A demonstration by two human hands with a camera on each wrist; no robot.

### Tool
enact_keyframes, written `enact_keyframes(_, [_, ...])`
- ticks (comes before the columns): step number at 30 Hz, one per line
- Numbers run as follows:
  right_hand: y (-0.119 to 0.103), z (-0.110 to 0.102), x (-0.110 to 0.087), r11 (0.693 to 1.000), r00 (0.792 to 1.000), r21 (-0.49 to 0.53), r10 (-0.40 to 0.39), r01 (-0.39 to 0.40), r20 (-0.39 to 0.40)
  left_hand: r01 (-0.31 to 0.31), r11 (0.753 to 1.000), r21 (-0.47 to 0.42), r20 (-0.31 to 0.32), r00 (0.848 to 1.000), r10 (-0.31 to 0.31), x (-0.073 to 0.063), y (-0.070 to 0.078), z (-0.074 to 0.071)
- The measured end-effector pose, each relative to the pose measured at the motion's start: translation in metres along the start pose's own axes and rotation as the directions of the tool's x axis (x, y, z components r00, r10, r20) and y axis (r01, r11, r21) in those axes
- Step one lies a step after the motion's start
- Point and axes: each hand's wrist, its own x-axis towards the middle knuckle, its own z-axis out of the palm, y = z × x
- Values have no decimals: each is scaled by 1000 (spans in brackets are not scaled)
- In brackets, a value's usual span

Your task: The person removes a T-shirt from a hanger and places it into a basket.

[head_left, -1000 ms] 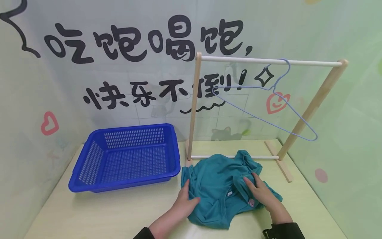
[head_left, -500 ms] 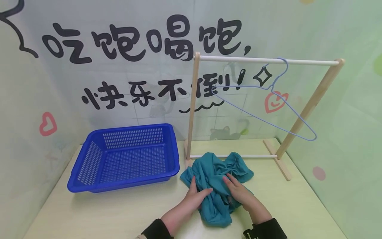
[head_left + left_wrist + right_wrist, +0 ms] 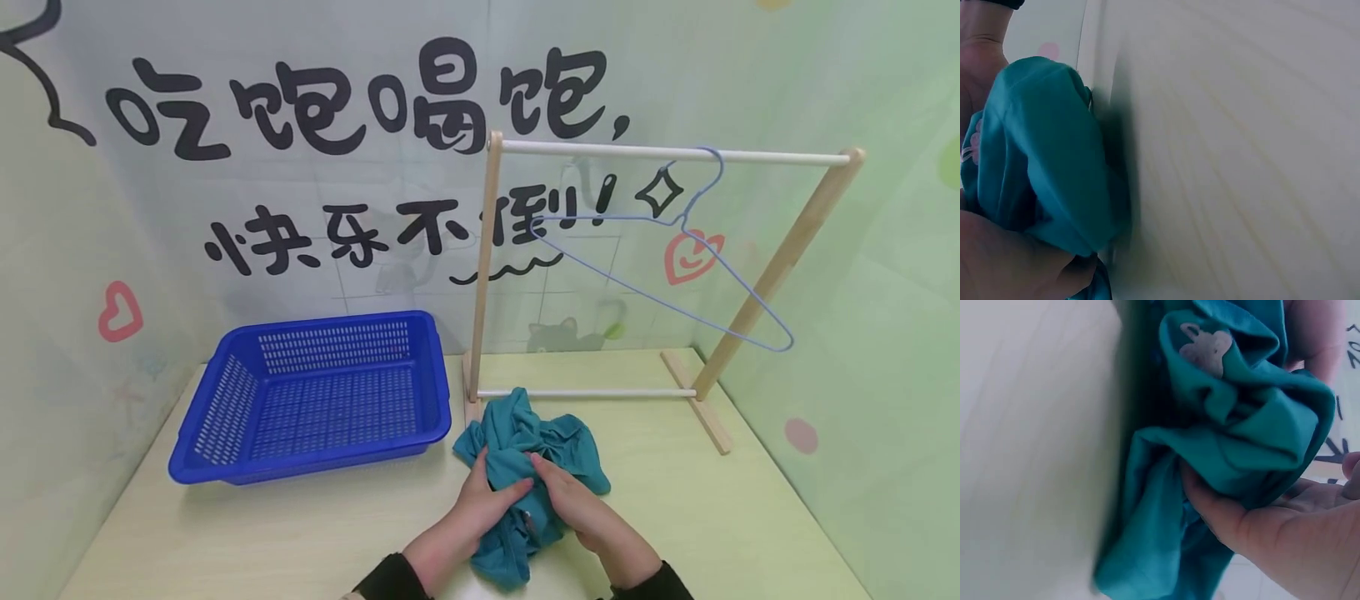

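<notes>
A teal shirt [image 3: 506,471] lies bunched up on the table, in front of the rack's left foot. My left hand [image 3: 477,502] grips its left side, the thumb across the top of the cloth. From the other side my right hand [image 3: 583,506] holds the bundle, fingertips close to the left thumb. Folds of the shirt [image 3: 1241,431] wrap over the right thumb in the right wrist view, where a pale appliqué shows. In the left wrist view the cloth [image 3: 1054,150] bulges above my left hand [image 3: 1013,259]; most fingers are hidden.
A blue plastic basket [image 3: 311,465] stands left of the shirt with nothing in it. Behind is a wooden rack [image 3: 486,267], a blue wire hanger [image 3: 637,292] hanging from its top bar. Printed walls stand around the pale table [image 3: 300,542].
Both hands have drawn the spread-out shirt together into a smaller bundle. The right hand has moved left toward the left hand, bringing the right side of the cloth with it.
</notes>
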Motion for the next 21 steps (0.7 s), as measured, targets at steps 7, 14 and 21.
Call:
enact_keyframes(7, [-15,-2,-18,991,987,10,-133,133,91,-52,998,-22,-35,998,51,-4,4,-7])
enact_keyframes(14, [-26,-12,-30,960,927,47,-279,276,250,-115,991,-63,-71,991,110,-15,19,-20])
enact_keyframes(21, [-34,-26,-41,932,882,32,-352,361,312,-188,982,-1,-65,980,187,-29,34,-37])
